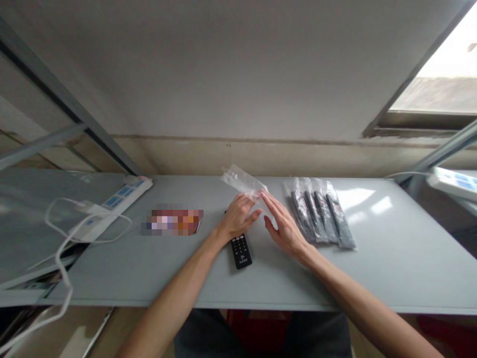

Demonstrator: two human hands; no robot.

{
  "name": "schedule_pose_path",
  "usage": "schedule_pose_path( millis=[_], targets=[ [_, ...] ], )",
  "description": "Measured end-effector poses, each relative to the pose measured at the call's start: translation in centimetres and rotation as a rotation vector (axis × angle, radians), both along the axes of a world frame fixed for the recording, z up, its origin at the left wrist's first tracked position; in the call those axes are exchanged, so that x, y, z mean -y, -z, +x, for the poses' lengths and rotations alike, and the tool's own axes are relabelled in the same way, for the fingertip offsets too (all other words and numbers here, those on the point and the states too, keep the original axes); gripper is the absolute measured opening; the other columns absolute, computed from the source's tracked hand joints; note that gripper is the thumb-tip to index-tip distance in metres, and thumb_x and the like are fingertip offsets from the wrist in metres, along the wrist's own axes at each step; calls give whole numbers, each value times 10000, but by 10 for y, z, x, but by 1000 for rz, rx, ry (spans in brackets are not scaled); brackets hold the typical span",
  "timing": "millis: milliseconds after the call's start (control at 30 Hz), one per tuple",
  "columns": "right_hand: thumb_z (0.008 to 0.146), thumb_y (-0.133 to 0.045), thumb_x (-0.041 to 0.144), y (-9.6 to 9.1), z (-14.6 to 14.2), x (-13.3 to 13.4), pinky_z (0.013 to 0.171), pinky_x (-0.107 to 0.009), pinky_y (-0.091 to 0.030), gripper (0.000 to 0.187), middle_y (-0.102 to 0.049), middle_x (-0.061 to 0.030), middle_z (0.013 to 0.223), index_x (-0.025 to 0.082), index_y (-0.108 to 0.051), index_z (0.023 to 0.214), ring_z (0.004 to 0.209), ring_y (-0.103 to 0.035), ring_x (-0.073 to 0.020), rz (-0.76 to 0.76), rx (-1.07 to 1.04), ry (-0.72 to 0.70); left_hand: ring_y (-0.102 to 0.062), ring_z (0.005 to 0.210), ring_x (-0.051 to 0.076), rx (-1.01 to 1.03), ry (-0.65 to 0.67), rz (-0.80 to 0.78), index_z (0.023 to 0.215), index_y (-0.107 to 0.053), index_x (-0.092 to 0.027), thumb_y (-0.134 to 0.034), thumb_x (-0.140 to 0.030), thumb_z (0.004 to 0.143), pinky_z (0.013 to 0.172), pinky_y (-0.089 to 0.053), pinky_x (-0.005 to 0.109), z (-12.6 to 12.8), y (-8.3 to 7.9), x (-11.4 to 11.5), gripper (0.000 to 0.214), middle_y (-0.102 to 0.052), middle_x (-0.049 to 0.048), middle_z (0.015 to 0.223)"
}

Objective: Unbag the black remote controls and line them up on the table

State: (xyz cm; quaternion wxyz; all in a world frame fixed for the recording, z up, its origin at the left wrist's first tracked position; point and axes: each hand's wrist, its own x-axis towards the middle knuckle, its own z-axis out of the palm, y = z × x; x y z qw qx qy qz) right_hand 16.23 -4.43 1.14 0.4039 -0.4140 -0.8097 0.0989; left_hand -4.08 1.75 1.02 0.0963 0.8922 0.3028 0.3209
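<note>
A clear plastic bag [242, 180] is raised above the tabletop, slanting up and to the left from my fingers. My left hand [239, 217] has its fingers bent on the lower part of the bag, its thumb pointing right. Coming from the other side, my right hand [283, 227] stretches its fingers out straight, tips touching the bag near the left fingertips, thumb held apart. Beneath my left hand lies a black remote control [241, 252], buttons up; its far part is mostly hidden by the hand.
Several bagged black remotes [322, 214] lie side by side right of my hands. A blurred-out flat object [173, 222] is at left. Farther left sits a white power strip [121, 199] with looping white cables [67, 278]. Another power strip [456, 184] is at the right frame.
</note>
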Motion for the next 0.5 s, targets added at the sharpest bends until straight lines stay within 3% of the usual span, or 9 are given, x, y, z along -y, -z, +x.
schedule_pose_path(
  millis=[200,367,433,500],
  targets=[
    [970,-487,37,9,-1,-1,1258,-590,-385,805,-369,-98,1719,339,-296,1691,1593,-344,-291,-30,2,-24,-593,1388,292,93,-76,73,1476,-571,-134,-435,-401,1107,1173,-470,493,3,4,2,475,-652,169,1458],
    [969,-492,45,12,-1,-1,1196,-550,-477,705,-412,-101,1689,347,-465,1606,1518,-469,-293,-71,-44,-55,-573,1416,240,144,-105,185,1562,-486,-178,-438,-178,1065,1195,-459,457,0,-3,-1,500,-632,128,1495],
    [958,-520,55,13,-1,-1,1171,-553,-500,716,-483,-115,1632,341,-450,1610,1478,-516,-300,-66,-90,-73,-560,1431,220,120,-88,252,1598,-441,-204,-390,-104,1048,1206,-442,456,-4,-7,-4,561,-625,103,1511],
    [956,-566,86,13,-2,0,1135,-559,-527,800,-526,-137,1584,337,-312,1672,1438,-553,-305,-60,-177,-84,-544,1449,219,115,-109,324,1598,-447,-221,-371,-73,1042,1209,-429,471,-10,-10,-7,581,-628,85,1513]
  ],
)
